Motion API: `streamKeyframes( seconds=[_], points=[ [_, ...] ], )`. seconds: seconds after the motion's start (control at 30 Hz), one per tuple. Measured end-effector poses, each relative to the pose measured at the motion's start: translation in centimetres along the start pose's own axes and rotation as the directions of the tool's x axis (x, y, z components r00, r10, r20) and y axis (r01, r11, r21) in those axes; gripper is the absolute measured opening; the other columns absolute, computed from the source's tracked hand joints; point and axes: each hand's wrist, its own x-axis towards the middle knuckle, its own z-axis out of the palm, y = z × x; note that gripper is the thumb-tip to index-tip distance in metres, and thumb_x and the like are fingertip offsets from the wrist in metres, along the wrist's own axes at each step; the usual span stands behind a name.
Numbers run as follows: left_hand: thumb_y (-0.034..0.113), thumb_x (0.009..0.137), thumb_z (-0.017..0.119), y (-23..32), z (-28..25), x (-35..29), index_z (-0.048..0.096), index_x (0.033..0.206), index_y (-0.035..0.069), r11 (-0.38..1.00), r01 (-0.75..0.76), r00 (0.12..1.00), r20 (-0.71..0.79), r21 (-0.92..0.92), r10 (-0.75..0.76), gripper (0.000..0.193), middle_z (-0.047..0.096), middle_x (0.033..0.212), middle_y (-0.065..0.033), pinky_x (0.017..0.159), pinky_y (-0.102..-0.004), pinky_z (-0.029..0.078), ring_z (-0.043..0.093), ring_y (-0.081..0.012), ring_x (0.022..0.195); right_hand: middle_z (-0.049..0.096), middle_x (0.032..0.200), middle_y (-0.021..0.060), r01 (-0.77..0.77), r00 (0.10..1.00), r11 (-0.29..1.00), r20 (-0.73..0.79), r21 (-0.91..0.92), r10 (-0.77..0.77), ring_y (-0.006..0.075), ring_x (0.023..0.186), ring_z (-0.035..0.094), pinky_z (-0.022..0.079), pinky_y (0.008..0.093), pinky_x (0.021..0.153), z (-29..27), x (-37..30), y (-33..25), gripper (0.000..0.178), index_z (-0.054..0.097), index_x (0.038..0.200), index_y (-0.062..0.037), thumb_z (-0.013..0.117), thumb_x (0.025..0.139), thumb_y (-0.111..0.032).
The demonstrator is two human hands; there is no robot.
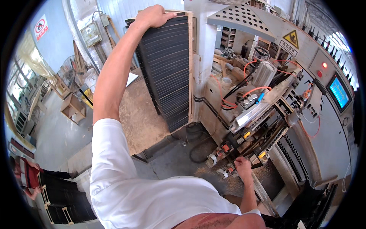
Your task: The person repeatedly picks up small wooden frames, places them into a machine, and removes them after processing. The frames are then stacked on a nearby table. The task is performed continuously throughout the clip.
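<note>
My left arm stretches up and forward to a tall stack of black strips (pixel 167 72). My left hand (pixel 154 16) is curled over the top of the stack, its thumb pointing right along the uppermost strip. Down at the right, my right hand (pixel 243 165) is closed at the near end of a machine (pixel 259 126) with metal rails, orange hoses and small clamps. Its fingers are bent beside an orange-and-white clamp block (pixel 228 170); anything inside them is too small to make out.
The stack stands on a dusty board table (pixel 146 118). A control cabinet with a lit screen (pixel 338 92) and red light borders the machine on the right. Another person in red (pixel 28 175) is beside black stacks (pixel 68 198) at the lower left. A wooden box (pixel 73 108) sits on the floor.
</note>
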Motion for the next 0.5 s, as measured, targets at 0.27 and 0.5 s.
streamKeyframes(
  seconds=[0.27, 0.5],
  points=[
    [0.057, 0.088, 0.048, 2.2, -1.2, -2.2, 0.069, 0.092, 0.009, 0.997, -0.030, 0.993, -0.109, 0.069, 0.037, 0.053, 0.068, 0.087, -0.0133, 0.076, -0.0448, 0.050, 0.065, -0.0305, 0.086, 0.067, 0.079, 0.0148, -0.102, 0.995, 0.984, -0.027, -0.147, 0.099, 0.0272, 0.075, 0.067, 0.051, 0.0370, 0.068, -0.4, -5.1, 7.0, 0.017, 0.065, 0.089, -0.0023, 0.067, 0.075, -0.011],
    [0.051, 0.087, 0.055, 4.1, -1.8, -2.8, 0.062, 0.113, 0.005, 0.997, -0.067, 0.961, -0.265, 0.037, 0.074, 0.053, 0.064, 0.106, -0.0223, 0.087, -0.0441, 0.047, 0.059, -0.0380, 0.102, 0.064, 0.076, 0.0168, -0.070, 0.997, 0.958, -0.033, -0.278, 0.063, 0.0352, 0.075, 0.063, 0.049, 0.0444, 0.066, -3.7, -7.1, 6.3, 0.017, 0.064, 0.090, -0.0066, 0.061, 0.081, -0.020]
  ],
)
